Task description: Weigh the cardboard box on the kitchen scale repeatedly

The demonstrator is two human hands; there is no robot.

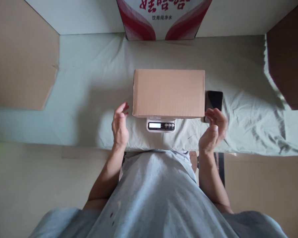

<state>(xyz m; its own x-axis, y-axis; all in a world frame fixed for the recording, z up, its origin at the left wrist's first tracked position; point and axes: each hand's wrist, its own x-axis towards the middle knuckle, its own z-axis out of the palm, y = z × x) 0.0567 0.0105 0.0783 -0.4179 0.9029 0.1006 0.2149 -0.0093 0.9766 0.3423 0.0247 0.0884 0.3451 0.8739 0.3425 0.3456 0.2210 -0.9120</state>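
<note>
Nearest, along the bottom edge, a grey-blue shirt (159, 198) with a few small dark marks, sleeves cut off by the frame. To either side, bare forearms, reaching up and inward. Below, a pale floor (263, 188), plus a dark strip (221, 170) beside the right forearm, too little in view to identify. Next, a desk (106, 62) draped in wrinkled pale green cloth.

Over its front part, two empty hands: left hand (120, 127) loosely curled, fingertips just short of the box's left side; right hand (215, 129) also half-curled and loose, fingertips at the box's lower right corner, contact there impossible to tell. Between them, a small white scale (161, 129), only the front visible, with a lit display (155, 125) too washed out to read and round buttons (169, 125) with illegible labels. On top, a plain brown cardboard box (169, 92), overhanging and hiding the weighing platform. Just right of it, a dark phone (214, 100), lower end partly behind the right hand.

Farther out, a brown cardboard panel (20, 56) at left and a darker, shadowed panel (288, 59) at right, both cut off. Farthest, a red-and-white printed carton (161, 26), its top and large red characters sliced by the frame.
</note>
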